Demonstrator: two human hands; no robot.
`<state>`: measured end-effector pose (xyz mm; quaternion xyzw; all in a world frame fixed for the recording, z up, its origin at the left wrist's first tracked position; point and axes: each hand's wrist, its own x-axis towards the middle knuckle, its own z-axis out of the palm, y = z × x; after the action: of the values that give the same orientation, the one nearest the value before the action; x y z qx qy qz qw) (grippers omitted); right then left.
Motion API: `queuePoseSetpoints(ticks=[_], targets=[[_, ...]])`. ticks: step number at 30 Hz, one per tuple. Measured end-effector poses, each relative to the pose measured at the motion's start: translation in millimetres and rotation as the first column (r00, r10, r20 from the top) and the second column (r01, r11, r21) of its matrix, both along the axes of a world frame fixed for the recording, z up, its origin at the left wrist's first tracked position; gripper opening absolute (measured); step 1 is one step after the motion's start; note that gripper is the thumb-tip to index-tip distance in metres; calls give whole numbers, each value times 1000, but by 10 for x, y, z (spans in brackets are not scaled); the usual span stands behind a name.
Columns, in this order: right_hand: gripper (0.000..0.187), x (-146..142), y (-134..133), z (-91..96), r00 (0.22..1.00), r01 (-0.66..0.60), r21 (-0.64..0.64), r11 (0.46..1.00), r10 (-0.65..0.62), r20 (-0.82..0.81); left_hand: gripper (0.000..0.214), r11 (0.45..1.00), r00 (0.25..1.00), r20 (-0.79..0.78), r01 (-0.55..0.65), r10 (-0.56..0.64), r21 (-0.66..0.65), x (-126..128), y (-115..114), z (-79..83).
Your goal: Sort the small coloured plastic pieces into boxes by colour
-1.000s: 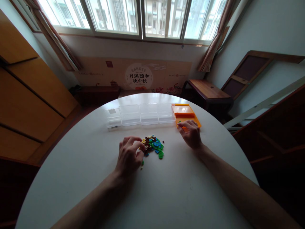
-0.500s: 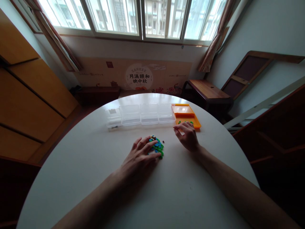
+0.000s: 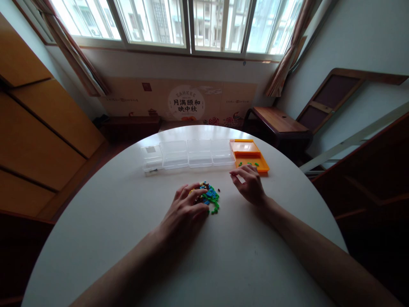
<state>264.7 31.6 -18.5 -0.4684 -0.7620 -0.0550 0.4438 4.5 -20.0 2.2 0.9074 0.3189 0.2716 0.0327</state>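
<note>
A small pile of tiny coloured bricks [image 3: 210,197], green, blue, brown and yellow, lies at the middle of the round white table [image 3: 223,256]. My left hand [image 3: 187,209] rests over the pile's left side, fingers spread and curled onto the bricks. My right hand [image 3: 249,183] hovers to the right of the pile, just in front of the orange tray [image 3: 246,149], its fingers apart and holding nothing I can see. A few green bricks [image 3: 247,164] lie in the tray.
A row of clear plastic boxes [image 3: 188,153] stands behind the pile, left of the orange tray. Beyond the table are a window, a dark wooden bench [image 3: 277,121] and wooden cabinets [image 3: 38,128] on the left.
My left hand has slid right from beside the pile onto it, opened flat, then curled its fingers. My right hand has drawn back left from the orange tray, leaving green bricks in it.
</note>
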Motion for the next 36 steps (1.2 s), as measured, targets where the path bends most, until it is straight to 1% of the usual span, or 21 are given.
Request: queuePoseSetpoints(ticks=[3, 8, 13, 18, 24, 29, 32, 36], targets=[[10, -26, -21, 14, 1000, -19, 10, 1000, 18, 8, 14, 1000, 1000, -7, 2, -2, 18, 9, -5, 8], [11, -70, -54, 27, 999, -42, -12, 999, 42, 23, 12, 999, 1000, -31, -2, 3, 52, 26, -11, 14], [11, -90, -72, 43, 998, -55, -9, 998, 56, 37, 14, 999, 999, -34, -8, 9, 31, 16, -21, 14], [11, -100, -78, 46, 997, -54, -14, 998, 54, 47, 23, 998, 997, -63, 37, -33, 55, 2, -19, 9], [10, -121, -90, 52, 997, -68, -12, 998, 68, 34, 13, 996, 998, -47, 40, -37, 78, -3, -25, 5], [10, -130, -106, 71, 996, -73, -18, 997, 73, 42, 18, 990, 996, -53, 81, -75, 113, -10, -18, 6], [10, -134, -109, 80, 996, -75, -13, 997, 76, 42, 14, 987, 993, -35, 114, -110, 117, -9, -16, -2], [10, -140, -113, 90, 995, -86, -20, 996, 87, 47, 13, 989, 994, -36, 107, -104, 104, 5, -29, -2]])
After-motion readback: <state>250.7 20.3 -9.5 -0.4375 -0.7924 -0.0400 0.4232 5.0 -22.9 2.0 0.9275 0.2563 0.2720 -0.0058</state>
